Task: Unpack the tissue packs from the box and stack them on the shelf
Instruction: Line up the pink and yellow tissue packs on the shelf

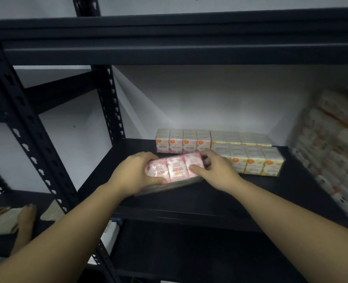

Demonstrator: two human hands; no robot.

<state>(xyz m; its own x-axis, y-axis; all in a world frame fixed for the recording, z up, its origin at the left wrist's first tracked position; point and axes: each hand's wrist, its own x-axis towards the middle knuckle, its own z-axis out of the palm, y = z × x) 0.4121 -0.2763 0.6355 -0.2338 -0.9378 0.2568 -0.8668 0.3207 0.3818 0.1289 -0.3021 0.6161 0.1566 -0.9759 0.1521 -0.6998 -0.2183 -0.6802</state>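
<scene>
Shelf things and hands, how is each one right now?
pink tissue pack: held at both ends, low over the shelf
left hand: grips the pack's left end
right hand: grips the pack's right end
pink-and-white pack: standing at the back
yellow pack: standing on the shelf

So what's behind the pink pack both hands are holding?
Behind the pink pack, gripped by the left hand and right hand, a pink-and-white pack stands at the shelf back. The hands and pack cover its lower front.
</scene>
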